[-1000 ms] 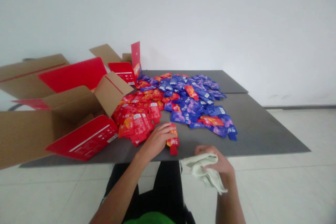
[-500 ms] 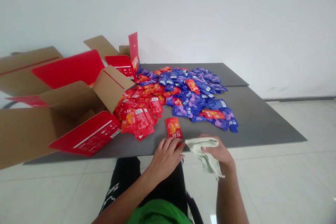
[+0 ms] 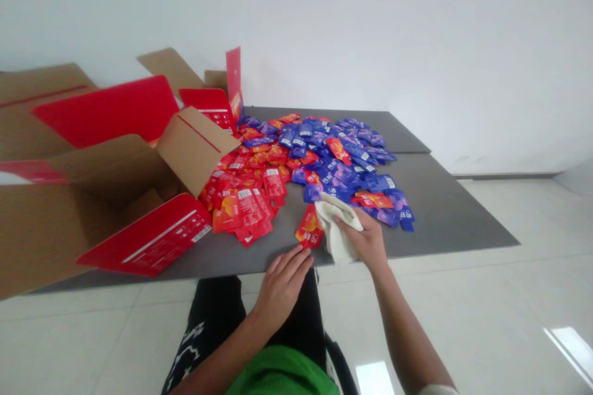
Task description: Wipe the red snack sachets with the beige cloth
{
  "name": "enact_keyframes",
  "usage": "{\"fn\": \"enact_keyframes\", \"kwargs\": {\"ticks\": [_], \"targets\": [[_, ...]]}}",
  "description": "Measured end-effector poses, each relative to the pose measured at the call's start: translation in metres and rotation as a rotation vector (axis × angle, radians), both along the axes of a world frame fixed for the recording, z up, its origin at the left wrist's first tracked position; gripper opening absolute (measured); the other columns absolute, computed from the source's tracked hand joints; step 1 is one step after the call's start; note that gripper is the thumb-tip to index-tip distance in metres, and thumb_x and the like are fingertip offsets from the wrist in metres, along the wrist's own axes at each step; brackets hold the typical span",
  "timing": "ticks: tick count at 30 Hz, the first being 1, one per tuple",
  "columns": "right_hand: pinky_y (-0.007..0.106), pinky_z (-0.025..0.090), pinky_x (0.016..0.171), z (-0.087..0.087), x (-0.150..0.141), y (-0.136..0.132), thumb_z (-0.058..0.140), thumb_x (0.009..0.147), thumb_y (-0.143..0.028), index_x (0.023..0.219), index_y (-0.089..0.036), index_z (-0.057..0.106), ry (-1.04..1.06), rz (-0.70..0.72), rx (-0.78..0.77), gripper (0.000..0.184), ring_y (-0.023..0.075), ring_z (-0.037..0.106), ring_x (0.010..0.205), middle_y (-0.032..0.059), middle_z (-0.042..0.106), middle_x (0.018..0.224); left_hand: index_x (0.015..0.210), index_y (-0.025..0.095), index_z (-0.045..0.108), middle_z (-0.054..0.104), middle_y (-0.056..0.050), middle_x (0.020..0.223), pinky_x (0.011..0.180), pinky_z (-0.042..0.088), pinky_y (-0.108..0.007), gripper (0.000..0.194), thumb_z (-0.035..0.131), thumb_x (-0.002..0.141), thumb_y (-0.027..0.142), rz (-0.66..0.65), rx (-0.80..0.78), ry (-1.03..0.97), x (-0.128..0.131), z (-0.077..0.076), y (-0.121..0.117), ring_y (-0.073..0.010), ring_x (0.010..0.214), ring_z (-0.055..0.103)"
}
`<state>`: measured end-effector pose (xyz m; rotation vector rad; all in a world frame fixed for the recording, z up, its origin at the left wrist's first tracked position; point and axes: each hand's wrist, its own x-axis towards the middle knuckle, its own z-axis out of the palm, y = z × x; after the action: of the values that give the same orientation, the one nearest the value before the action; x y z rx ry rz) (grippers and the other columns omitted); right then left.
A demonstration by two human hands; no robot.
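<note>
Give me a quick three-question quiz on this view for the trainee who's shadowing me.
1. True or false: the right hand holds a cream cloth.
2. Multiple choice: which colour mostly fills the side of the heap of sachets nearest the open cardboard box? A) red B) blue C) green
3. Fill in the blank: seen from the head camera, the cream cloth lies to the ___ of the lone red sachet.

Key: 1 true; 2 A; 3 right.
</note>
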<state>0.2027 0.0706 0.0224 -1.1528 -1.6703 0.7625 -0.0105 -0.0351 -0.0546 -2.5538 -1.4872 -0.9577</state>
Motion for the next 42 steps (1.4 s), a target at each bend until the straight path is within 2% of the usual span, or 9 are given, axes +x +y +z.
{"fn": "enact_keyframes", "kwargs": {"ticks": [5,12,15,21,25,28,34,39,42], "targets": [[0.029,0.054,0.089,-0.008,-0.028,0.005,0.065,0.093,-0.014,0.124,-0.029,0.074,-0.564,0.401,0.233,0.037,0.0203,0.069,0.104,0.0066,0.073,0.115,0.133,0.024,0.066,0.071,-0.007,0.131,0.108,0.050,-0.044,0.035,0.052,0.101,0.017,0.052,-0.046,-0.019,0.004,-0.001,-0.001,-0.0254,0.127,0.062],[0.031,0.055,0.090,0.000,-0.025,0.059,0.062,0.089,-0.006,0.133,-0.021,0.069,-0.864,0.198,0.205,0.046,0.0235,0.069,0.104,0.0110,0.070,0.121,0.129,0.023,0.066,0.067,-0.004,0.139,0.107,0.049,-0.041,0.033,0.049,0.103,0.014,0.009,-0.068,-0.025,0.001,0.003,0.001,-0.0227,0.135,0.057],[0.030,0.054,0.092,0.005,-0.024,0.046,0.062,0.090,-0.008,0.137,-0.023,0.066,-0.845,0.193,0.247,0.049,0.0232,0.068,0.107,0.0108,0.069,0.124,0.127,0.022,0.066,0.068,-0.003,0.137,0.106,0.048,-0.040,0.030,0.052,0.102,0.014,0.004,-0.069,-0.040,0.000,0.002,0.003,-0.0219,0.133,0.059],[0.026,0.054,0.089,-0.012,-0.030,0.017,0.064,0.090,-0.013,0.132,-0.028,0.068,-0.777,0.413,0.191,0.045,0.0201,0.069,0.107,0.0064,0.070,0.124,0.126,0.025,0.068,0.072,-0.002,0.130,0.103,0.046,-0.040,0.029,0.050,0.104,0.017,0.021,-0.089,-0.081,0.001,0.003,0.002,-0.0209,0.126,0.064],[0.028,0.054,0.090,-0.005,-0.025,0.054,0.062,0.089,-0.009,0.132,-0.022,0.069,-0.854,0.215,0.160,0.045,0.0221,0.069,0.104,0.0097,0.069,0.121,0.125,0.026,0.067,0.068,-0.001,0.137,0.098,0.045,-0.040,0.027,0.051,0.104,0.019,0.022,-0.119,-0.085,0.000,0.007,0.002,-0.0197,0.132,0.060],[0.029,0.055,0.089,0.004,-0.024,0.055,0.062,0.089,-0.008,0.134,-0.022,0.067,-0.877,0.154,0.206,0.048,0.0221,0.069,0.104,0.0101,0.068,0.123,0.123,0.026,0.068,0.069,-0.001,0.135,0.096,0.044,-0.039,0.026,0.052,0.104,0.019,0.026,-0.109,-0.107,0.001,0.007,0.003,-0.0195,0.130,0.061],[0.026,0.055,0.089,-0.008,-0.032,0.008,0.068,0.090,-0.016,0.133,-0.028,0.067,-0.796,0.429,0.197,0.045,0.0196,0.069,0.106,0.0064,0.070,0.123,0.117,0.025,0.069,0.077,0.000,0.119,0.095,0.041,-0.039,0.023,0.049,0.105,0.020,0.049,-0.070,-0.178,0.003,0.005,0.004,-0.0194,0.117,0.069],[0.028,0.056,0.086,-0.002,-0.026,0.052,0.063,0.089,-0.010,0.130,-0.024,0.069,-0.877,0.182,0.151,0.044,0.0210,0.070,0.100,0.0083,0.070,0.119,0.117,0.025,0.068,0.072,0.001,0.131,0.094,0.040,-0.039,0.021,0.051,0.105,0.022,0.033,-0.075,-0.189,0.002,0.009,0.004,-0.0182,0.128,0.062],[0.029,0.056,0.086,0.007,-0.024,0.053,0.062,0.088,-0.008,0.134,-0.024,0.067,-0.882,0.167,0.199,0.050,0.0217,0.070,0.101,0.0095,0.069,0.122,0.116,0.025,0.069,0.072,0.001,0.130,0.092,0.040,-0.038,0.021,0.052,0.105,0.022,0.041,-0.072,-0.193,0.002,0.009,0.004,-0.0179,0.127,0.063]]}}
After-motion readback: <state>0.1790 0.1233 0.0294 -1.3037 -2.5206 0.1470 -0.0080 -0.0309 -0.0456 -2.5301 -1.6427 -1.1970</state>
